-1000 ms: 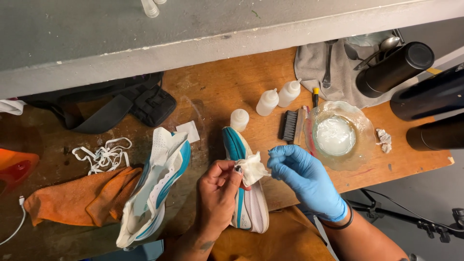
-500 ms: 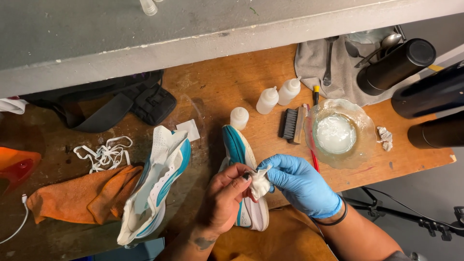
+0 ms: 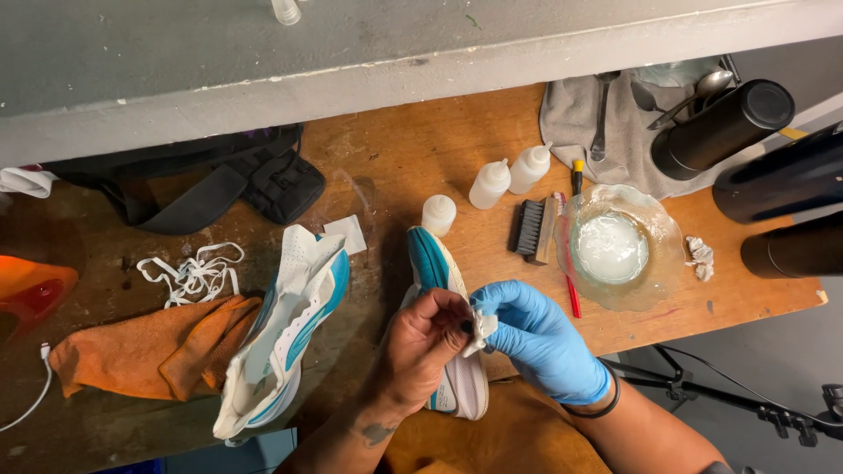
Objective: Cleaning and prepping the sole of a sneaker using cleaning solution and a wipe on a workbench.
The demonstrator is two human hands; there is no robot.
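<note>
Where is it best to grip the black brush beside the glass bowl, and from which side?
Probably from above, pinching the long sides of the brush: it lies flat, its left side open. The glass bowl crowds its right.

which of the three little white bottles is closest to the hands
The lone white bottle just above the toe of the teal and white shoe. The other two bottles stand as a pair farther up the wooden table, beside the brush.

Head-worn view, steeply down, close over workbench (image 3: pixel 421 158)
</note>
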